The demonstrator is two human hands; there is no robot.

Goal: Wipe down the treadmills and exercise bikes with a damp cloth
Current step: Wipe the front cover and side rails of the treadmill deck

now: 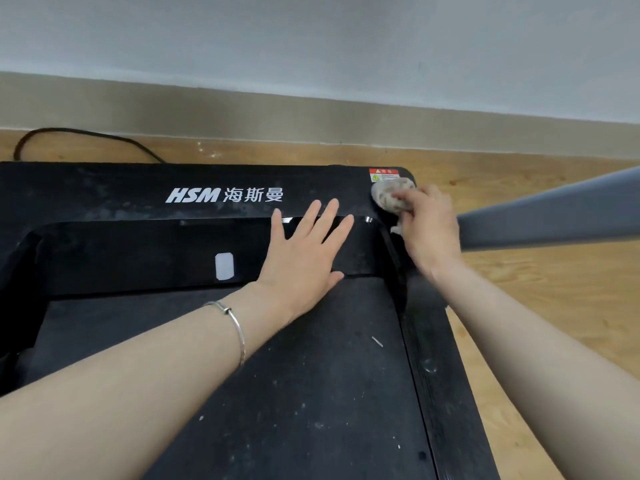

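Observation:
A black treadmill with a white HSM logo fills the view; its motor cover is dusty and smeared. My right hand grips a bunched, mottled grey cloth against the cover's far right corner, just below a red and white warning sticker. My left hand lies flat with fingers spread on the glossy black ledge between the cover and the running belt. A thin silver bangle sits on my left wrist.
A grey treadmill upright slants in from the right, just beyond my right hand. A black power cable loops on the wooden floor behind the machine. A beige skirting board and pale wall run along the back.

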